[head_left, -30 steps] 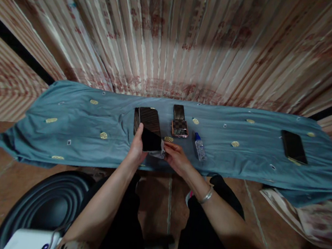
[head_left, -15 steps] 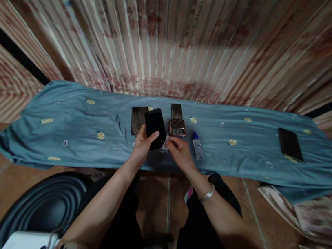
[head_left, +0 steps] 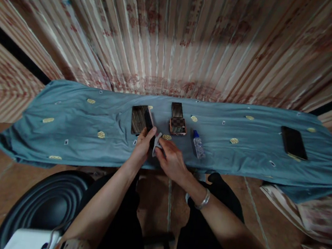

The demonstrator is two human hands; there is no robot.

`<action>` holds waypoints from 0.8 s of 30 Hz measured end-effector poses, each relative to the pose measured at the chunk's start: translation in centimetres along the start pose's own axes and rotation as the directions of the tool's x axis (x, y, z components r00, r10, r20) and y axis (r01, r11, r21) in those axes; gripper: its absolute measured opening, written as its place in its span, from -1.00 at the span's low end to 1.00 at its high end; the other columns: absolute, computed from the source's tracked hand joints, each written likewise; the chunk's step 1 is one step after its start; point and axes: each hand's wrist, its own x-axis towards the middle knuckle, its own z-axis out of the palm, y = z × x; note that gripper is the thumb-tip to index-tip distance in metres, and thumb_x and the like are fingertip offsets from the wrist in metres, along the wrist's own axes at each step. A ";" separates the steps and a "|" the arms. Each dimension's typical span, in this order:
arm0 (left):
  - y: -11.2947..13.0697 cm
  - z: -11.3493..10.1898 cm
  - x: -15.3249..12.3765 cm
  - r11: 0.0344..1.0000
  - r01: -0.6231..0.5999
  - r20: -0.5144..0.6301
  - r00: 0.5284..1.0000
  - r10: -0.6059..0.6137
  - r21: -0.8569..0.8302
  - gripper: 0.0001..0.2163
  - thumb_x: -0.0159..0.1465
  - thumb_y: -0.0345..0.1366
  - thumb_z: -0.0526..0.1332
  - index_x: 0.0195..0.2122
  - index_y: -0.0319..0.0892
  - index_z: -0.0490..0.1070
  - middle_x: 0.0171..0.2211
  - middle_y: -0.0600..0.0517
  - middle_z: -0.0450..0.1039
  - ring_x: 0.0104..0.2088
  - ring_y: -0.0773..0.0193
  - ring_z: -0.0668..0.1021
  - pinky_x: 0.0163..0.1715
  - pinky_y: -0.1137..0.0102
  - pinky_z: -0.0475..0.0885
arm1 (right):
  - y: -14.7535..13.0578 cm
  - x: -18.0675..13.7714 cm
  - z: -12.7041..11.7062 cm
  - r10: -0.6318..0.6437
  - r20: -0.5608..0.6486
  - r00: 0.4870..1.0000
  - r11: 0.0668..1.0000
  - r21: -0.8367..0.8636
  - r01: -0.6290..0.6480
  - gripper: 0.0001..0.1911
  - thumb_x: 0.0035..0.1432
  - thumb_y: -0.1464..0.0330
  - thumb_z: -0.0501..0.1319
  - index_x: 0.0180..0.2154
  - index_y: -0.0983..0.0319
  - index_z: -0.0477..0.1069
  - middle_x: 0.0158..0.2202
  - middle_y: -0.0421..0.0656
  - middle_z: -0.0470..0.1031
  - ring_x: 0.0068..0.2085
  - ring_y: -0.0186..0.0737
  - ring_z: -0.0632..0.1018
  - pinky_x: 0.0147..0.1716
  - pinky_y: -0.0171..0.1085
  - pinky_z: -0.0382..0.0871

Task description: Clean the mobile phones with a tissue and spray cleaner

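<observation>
My left hand (head_left: pixel 140 149) grips a dark smartphone (head_left: pixel 149 119), turned almost edge-on above the cloth-covered bench. My right hand (head_left: pixel 172 161) pinches a small white wipe (head_left: pixel 156 143) against the phone's near right side. Behind the held phone, a second dark phone (head_left: pixel 137 119) lies flat, its screen showing reflections. Beyond my right hand sits a small device with a checkered, copper-edged body (head_left: pixel 177 126) and a raised dark panel (head_left: pixel 177 110). To the right of that hand lies a clear bottle with a blue cap (head_left: pixel 198 145).
Another dark phone (head_left: pixel 293 143) lies at the right end of the blue patterned cloth (head_left: pixel 74 115). Striped curtains (head_left: pixel 172 38) hang behind the bench. A black round stool (head_left: pixel 46 206) with a white device (head_left: pixel 28 242) on it stands at lower left.
My left hand has turned the phone from showing its broad face to nearly edge-on. My right hand has moved left with the wipe, onto the phone's side.
</observation>
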 end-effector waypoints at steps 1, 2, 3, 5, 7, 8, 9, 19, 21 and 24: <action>0.1 0.0 -0.1 0.999 0.034 0.003 0.999 -0.034 0.004 -0.60 -0.08 -0.10 0.56 -0.39 -0.20 0.45 -0.49 0.13 0.51 -0.49 0.43 0.53 -0.42 0.51 0.40 | -0.1 -0.1 0.1 -0.019 -0.003 1.000 1.000 0.011 0.019 -0.62 0.39 0.32 0.05 0.16 0.22 0.40 0.01 0.04 0.59 0.09 -0.02 0.57 0.15 -0.04 0.43; 0.2 0.0 -0.2 0.997 0.071 0.010 0.997 -0.071 0.009 -0.63 -0.03 -0.08 0.54 -0.40 -0.22 0.48 -0.47 0.09 0.53 -0.47 0.40 0.55 -0.41 0.50 0.41 | -0.1 -0.3 0.1 -0.035 -0.003 0.999 0.999 0.023 0.035 -0.59 0.41 0.30 0.03 0.21 0.23 0.37 0.06 0.06 0.57 0.13 -0.02 0.55 0.19 -0.02 0.41; 0.3 0.0 -0.3 0.994 0.112 0.018 0.994 -0.112 0.009 -0.64 0.02 -0.06 0.51 -0.39 -0.24 0.50 -0.46 0.05 0.55 -0.44 0.36 0.58 -0.38 0.48 0.44 | -0.2 -0.4 0.2 -0.047 0.000 0.999 0.998 0.035 0.047 -0.56 0.42 0.28 0.02 0.25 0.23 0.34 0.11 0.07 0.55 0.18 -0.02 0.52 0.23 0.00 0.39; 0.5 0.1 -0.4 0.980 0.201 0.035 0.979 -0.200 -0.010 -0.65 0.11 -0.03 0.45 -0.39 -0.26 0.53 -0.43 -0.01 0.58 -0.36 0.28 0.63 -0.30 0.45 0.49 | -0.3 -0.6 0.3 -0.056 0.006 0.998 0.997 0.061 0.056 -0.51 0.45 0.26 -0.02 0.32 0.22 0.26 0.22 0.07 0.47 0.27 -0.03 0.45 0.30 0.03 0.33; 0.7 0.2 -0.6 0.960 0.278 0.060 0.959 -0.276 -0.034 -0.66 0.17 -0.02 0.40 -0.37 -0.26 0.55 -0.40 -0.05 0.61 -0.27 0.21 0.66 -0.21 0.42 0.53 | -0.4 -0.7 0.4 -0.054 0.009 0.999 0.995 0.079 0.053 -0.47 0.46 0.24 -0.05 0.36 0.22 0.20 0.30 0.06 0.40 0.34 -0.04 0.38 0.35 0.04 0.27; 0.7 0.3 -0.7 0.952 0.303 0.076 0.951 -0.300 -0.041 -0.66 0.19 -0.02 0.38 -0.36 -0.26 0.56 -0.38 -0.06 0.62 -0.23 0.19 0.67 -0.17 0.40 0.54 | -0.4 -0.7 0.4 -0.052 0.008 0.999 0.995 0.084 0.051 -0.46 0.47 0.23 -0.06 0.38 0.21 0.19 0.32 0.05 0.38 0.36 -0.06 0.36 0.37 0.04 0.24; 0.8 0.4 -0.8 0.947 0.318 0.092 0.945 -0.314 -0.043 -0.68 0.22 -0.04 0.35 -0.34 -0.26 0.57 -0.37 -0.06 0.63 -0.20 0.17 0.67 -0.14 0.38 0.55 | -0.3 -0.7 0.4 -0.050 0.005 0.999 0.995 0.087 0.049 -0.46 0.47 0.23 -0.08 0.38 0.21 0.18 0.33 0.03 0.36 0.37 -0.07 0.34 0.38 0.03 0.23; 0.5 1.5 -2.9 0.936 0.348 0.166 0.927 -0.336 -0.046 -0.80 0.26 -0.22 0.30 -0.16 -0.19 0.59 -0.24 -0.01 0.66 -0.01 0.13 0.63 0.08 0.32 0.49 | 1.9 0.8 -0.4 -0.012 -0.097 0.995 0.999 0.042 0.016 -0.45 0.48 0.24 -0.11 0.38 0.25 0.19 0.36 0.05 0.31 0.40 -0.07 0.30 0.42 0.05 0.14; 0.3 1.6 -3.2 0.939 0.341 0.182 0.926 -0.331 -0.031 -0.77 0.24 -0.20 0.32 -0.12 -0.16 0.59 -0.23 -0.02 0.66 0.01 0.10 0.62 0.09 0.29 0.49 | 2.4 1.0 -0.5 0.018 -0.107 0.994 0.999 0.034 -0.014 -0.45 0.47 0.24 -0.08 0.38 0.22 0.19 0.37 0.03 0.30 0.40 -0.07 0.28 0.43 0.06 0.12; 0.0 1.6 -3.4 0.943 0.331 0.187 0.928 -0.322 -0.020 -0.77 0.21 -0.16 0.35 -0.15 -0.13 0.59 -0.29 0.00 0.65 -0.08 0.10 0.64 -0.01 0.31 0.53 | 3.1 1.4 -0.7 0.061 -0.119 0.991 0.998 0.032 -0.058 -0.45 0.46 0.24 -0.06 0.39 0.20 0.18 0.39 0.01 0.27 0.41 -0.07 0.27 0.44 0.06 0.10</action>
